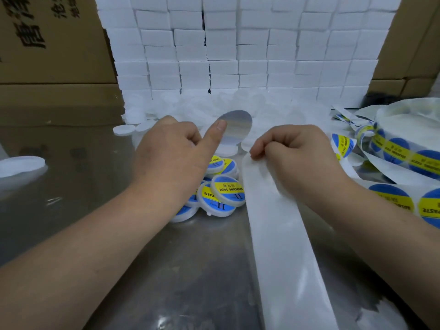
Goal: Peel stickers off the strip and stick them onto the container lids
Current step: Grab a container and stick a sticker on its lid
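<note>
While the left hand (171,151) holds a round sticker (238,126) up by its left edge, one outstretched digit lies across that edge and the other fingers are curled in; what backs the sticker from behind is hidden. The sticker hangs clear of the table with its plain silvery-grey side toward the camera, so the printed face looks away. Just below it and a little nearer, between the two hands, sits a blank white lid (227,150), partly covered by the left hand; this looks like the closest unlabelled target, and the left hand is the nearer one to it. To land the sticker, I judge it must tip forward and down so the grey side meets the lid top. The right hand (292,151) has its fingers curled tight, pinching the far end of the bare backing strip (281,234), whose long axis runs from that pinch toward the near edge, slanting slightly right. Nearer than the blank lid, a heap of labelled lids (223,194) shows blue and yellow faces. More blank lids (214,108) are piled farther back against a wall of white boxes (238,44). To the right lies the loaded sticker strip (404,148), coiled loosely on the steel table (166,270).
</note>
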{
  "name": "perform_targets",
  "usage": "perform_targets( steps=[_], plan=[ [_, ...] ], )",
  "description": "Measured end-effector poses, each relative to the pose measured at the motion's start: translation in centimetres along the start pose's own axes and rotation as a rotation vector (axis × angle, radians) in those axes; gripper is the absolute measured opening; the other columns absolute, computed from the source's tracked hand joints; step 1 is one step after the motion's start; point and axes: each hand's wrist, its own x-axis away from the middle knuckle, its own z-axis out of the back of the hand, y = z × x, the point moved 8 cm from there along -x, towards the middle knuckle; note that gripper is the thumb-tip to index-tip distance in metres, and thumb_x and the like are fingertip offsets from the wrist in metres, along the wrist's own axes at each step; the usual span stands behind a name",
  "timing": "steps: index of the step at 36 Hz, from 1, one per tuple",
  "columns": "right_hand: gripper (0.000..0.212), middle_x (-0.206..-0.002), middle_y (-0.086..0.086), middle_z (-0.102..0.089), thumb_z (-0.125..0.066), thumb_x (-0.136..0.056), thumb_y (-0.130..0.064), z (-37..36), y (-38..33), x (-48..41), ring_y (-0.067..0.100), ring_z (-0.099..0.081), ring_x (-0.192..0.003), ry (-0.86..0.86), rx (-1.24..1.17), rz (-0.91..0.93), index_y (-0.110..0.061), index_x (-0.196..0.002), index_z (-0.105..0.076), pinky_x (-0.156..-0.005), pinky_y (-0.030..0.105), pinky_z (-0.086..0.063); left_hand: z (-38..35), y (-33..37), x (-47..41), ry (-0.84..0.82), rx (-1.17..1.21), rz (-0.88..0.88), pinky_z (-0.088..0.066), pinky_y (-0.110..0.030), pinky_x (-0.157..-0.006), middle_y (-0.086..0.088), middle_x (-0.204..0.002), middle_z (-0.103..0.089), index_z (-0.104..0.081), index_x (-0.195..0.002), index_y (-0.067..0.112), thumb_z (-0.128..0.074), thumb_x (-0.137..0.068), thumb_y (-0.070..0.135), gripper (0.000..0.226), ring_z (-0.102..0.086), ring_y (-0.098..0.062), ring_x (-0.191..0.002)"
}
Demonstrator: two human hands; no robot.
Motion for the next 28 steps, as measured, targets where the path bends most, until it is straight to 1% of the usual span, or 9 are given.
perform_targets(
  steps=[2,4,8,10,14,18,22,26,28],
  plan=[
    [0.028,-0.047,-0.019,-0.058,-0.046,-0.069,-0.018,0.1,0.0,-0.1,-0.006,-0.051,-0.046,-0.002,-0.086,-0.028,-0.025,-0.049,-0.065,-0.041,0.005,-0.031,-0.1,0.1,0.0,-0.002,-0.011,-0.029,-0.024,-0.014,-0.051,0.006,-0.066,-0.037,-0.04,-0.046,0.021,-0.037,-0.07,0.064,0.05,-0.041,-0.006,-0.062],
    [0.029,-0.059,-0.015,-0.065,-0.043,-0.066,-0.03,0.4,0.1,-0.2,-0.005,-0.055,-0.058,0.004,-0.153,-0.049,-0.025,-0.053,-0.068,-0.05,0.008,-0.038,-0.3,0.3,0.0,-0.013,-0.021,-0.06,-0.026,-0.009,-0.053,0.008,-0.067,-0.036,-0.041,-0.048,0.022,-0.038,-0.069,0.064,0.047,-0.041,-0.003,-0.063],
    [0.042,-0.058,-0.012,-0.066,-0.049,-0.08,-0.047,0.8,0.7,-0.3,-0.004,-0.055,-0.054,0.045,-0.218,-0.099,-0.024,-0.052,-0.069,-0.056,0.012,-0.042,-0.5,0.8,0.1,-0.035,-0.029,-0.115,-0.027,-0.004,-0.057,0.012,-0.069,-0.037,-0.045,-0.05,0.023,-0.043,-0.066,0.064,0.045,-0.034,-0.01,-0.068],
    [0.042,-0.058,-0.013,-0.066,-0.053,-0.088,-0.043,1.0,1.0,-0.4,-0.004,-0.056,-0.054,0.082,-0.202,-0.11,-0.027,-0.052,-0.069,-0.059,0.016,-0.044,-0.6,1.0,0.2,-0.048,-0.019,-0.139,-0.027,-0.001,-0.061,0.013,-0.072,-0.039,-0.047,-0.052,0.022,-0.045,-0.065,0.064,0.044,-0.034,-0.003,-0.075],
    [0.034,-0.058,-0.016,-0.065,-0.057,-0.085,-0.034,0.9,1.1,-0.3,-0.005,-0.055,-0.054,0.093,-0.208,-0.14,-0.031,-0.053,-0.069,-0.051,0.009,-0.041,-0.6,1.3,0.4,-0.069,-0.025,-0.168,-0.027,0.0,-0.065,0.013,-0.073,-0.04,-0.048,-0.052,0.022,-0.049,-0.066,0.06,0.041,-0.035,-0.002,-0.076],
    [0.024,-0.057,-0.001,-0.055,-0.06,-0.078,-0.022,1.0,1.4,-0.4,0.01,-0.043,-0.051,0.116,-0.192,-0.175,-0.02,-0.055,-0.067,-0.043,0.018,-0.032,-0.6,1.2,0.2,-0.068,-0.065,-0.142,-0.027,-0.002,-0.061,0.013,-0.072,-0.036,-0.039,-0.05,0.024,-0.053,-0.063,0.058,0.038,-0.04,-0.011,-0.077],
    [0.029,-0.046,-0.014,-0.054,-0.059,-0.083,-0.019,1.1,1.9,-0.5,0.003,-0.046,-0.046,0.14,-0.155,-0.172,-0.025,-0.055,-0.065,-0.042,0.012,-0.035,-0.9,1.1,0.0,-0.078,-0.014,-0.096,-0.029,-0.005,-0.063,0.015,-0.076,-0.031,-0.034,-0.056,0.025,-0.062,-0.057,0.053,0.04,-0.037,-0.011,-0.077],
    [0.026,-0.047,-0.023,-0.056,-0.057,-0.086,-0.023,1.2,2.4,-0.7,-0.007,-0.048,-0.046,0.173,-0.065,-0.168,-0.028,-0.061,-0.062,-0.047,0.01,-0.038,-1.3,0.9,0.0,-0.087,0.078,-0.082,-0.026,-0.014,-0.06,0.013,-0.082,-0.029,-0.027,-0.065,0.028,-0.069,-0.065,0.028,0.042,-0.031,-0.011,-0.08],
    [0.027,-0.046,-0.019,-0.055,-0.054,-0.087,-0.023,2.2,2.6,-0.9,-0.005,-0.046,-0.045,0.236,-0.054,-0.185,-0.027,-0.061,-0.061,-0.051,0.018,-0.039,-1.3,0.4,0.0,-0.07,0.132,-0.048,-0.027,-0.016,-0.062,0.009,-0.093,-0.033,-0.027,-0.069,0.028,-0.063,-0.073,0.011,0.04,-0.031,-0.009,-0.081]
  ],
)
